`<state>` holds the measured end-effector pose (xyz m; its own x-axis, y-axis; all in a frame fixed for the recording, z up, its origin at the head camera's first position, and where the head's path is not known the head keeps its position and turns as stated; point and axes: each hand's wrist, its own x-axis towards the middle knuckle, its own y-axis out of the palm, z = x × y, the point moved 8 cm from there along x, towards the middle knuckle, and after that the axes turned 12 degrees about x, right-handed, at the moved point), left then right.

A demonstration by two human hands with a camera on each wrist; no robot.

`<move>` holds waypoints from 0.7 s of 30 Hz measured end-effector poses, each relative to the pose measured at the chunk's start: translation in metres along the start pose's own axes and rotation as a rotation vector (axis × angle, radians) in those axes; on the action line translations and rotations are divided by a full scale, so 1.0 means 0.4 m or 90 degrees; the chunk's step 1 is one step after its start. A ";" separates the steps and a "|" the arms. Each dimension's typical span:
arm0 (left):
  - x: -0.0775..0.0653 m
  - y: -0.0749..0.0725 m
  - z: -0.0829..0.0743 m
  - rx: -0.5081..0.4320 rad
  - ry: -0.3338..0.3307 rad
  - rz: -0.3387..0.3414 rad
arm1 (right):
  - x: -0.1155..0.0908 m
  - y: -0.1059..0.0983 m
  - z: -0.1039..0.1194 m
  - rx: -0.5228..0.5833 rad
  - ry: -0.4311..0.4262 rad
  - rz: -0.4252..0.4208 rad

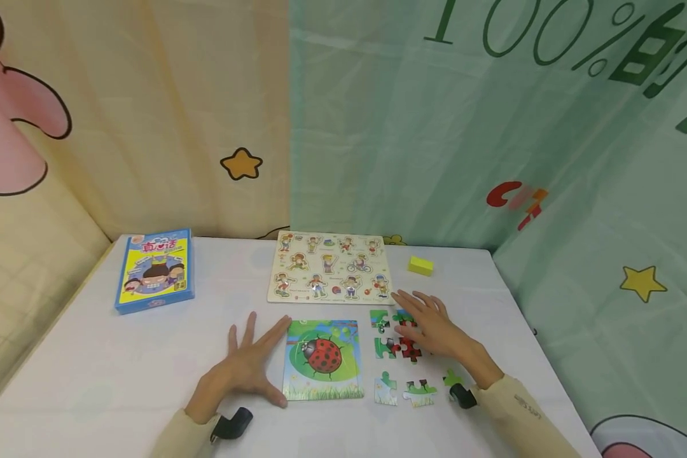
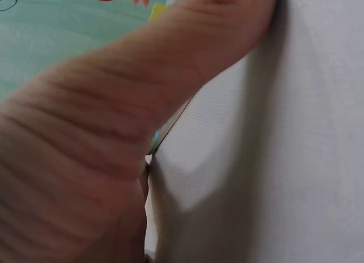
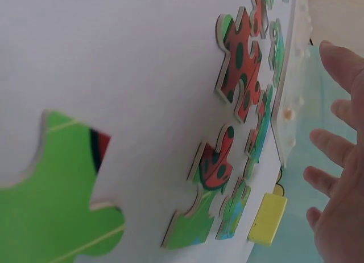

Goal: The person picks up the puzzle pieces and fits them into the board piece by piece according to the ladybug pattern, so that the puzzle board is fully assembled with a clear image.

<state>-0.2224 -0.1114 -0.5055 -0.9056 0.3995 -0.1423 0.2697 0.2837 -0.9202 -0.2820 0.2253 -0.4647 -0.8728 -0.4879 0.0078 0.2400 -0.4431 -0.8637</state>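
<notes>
Even Light, Shaded Wrist View

Diffuse light spreads evenly over the white tabletop (image 1: 149, 356) in the head view; small glints dot the peg puzzle board (image 1: 336, 262). The left wrist view is dim, its foreground blurred, with broad grey shadow. From the right wrist, the nearest green jigsaw piece (image 3: 68, 189) and the fingers (image 3: 333, 149) look soft.

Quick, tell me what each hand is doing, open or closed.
Left hand: open, fingers spread at the ladybug board, gripping nothing.
Right hand: open above the loose puzzle pieces, holding nothing.
</notes>
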 end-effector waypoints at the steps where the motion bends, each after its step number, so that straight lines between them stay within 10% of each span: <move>1: 0.003 -0.001 -0.002 0.001 -0.004 0.008 | 0.002 0.001 0.002 0.014 -0.002 0.003; 21: 0.010 0.001 -0.024 -0.048 -0.015 0.076 | 0.051 0.032 0.036 0.088 -0.108 0.103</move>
<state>-0.2228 -0.1014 -0.5030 -0.8728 0.4143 -0.2580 0.3989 0.3011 -0.8661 -0.2907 0.1987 -0.4683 -0.7372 -0.6750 -0.0299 0.4363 -0.4418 -0.7838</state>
